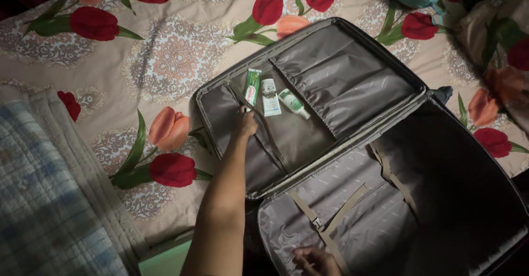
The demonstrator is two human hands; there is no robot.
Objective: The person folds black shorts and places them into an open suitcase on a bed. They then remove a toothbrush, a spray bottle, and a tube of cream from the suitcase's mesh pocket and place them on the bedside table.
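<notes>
Reaching across an open suitcase (pixel 421 91) on a tulip-print bedsheet (pixel 176 55), a person's left hand (pixel 248 124) meets the upper end of the zip (pixel 271 139) that runs slantwise down the lid's mesh pocket (pixel 300 138). The fingers are bunched together there, seemingly pinched on the pull, though the pull itself is too small to make out.

The right hand (pixel 315 260) lies low at the frame's edge on the lining of the deep half, just beside the crossed straps (pixel 330 221). It is half cut off, so whether it is spread or closed cannot be told.

Three toiletries lie side by side at the pocket's top: a green tube box (pixel 252 86), a white box (pixel 270 97) and a small bottle (pixel 293 103). The left hand is just below them and does not touch them. The deep half looks bare apart from the straps. A checked quilt (pixel 49 199) lies to the left, well apart from the case.

The step in hand appears to be working the pocket's zip with the toiletries already placed. Drawing it along its slanted track would call for a steady pinch and taut mesh, with the boxes kept off the teeth.
</notes>
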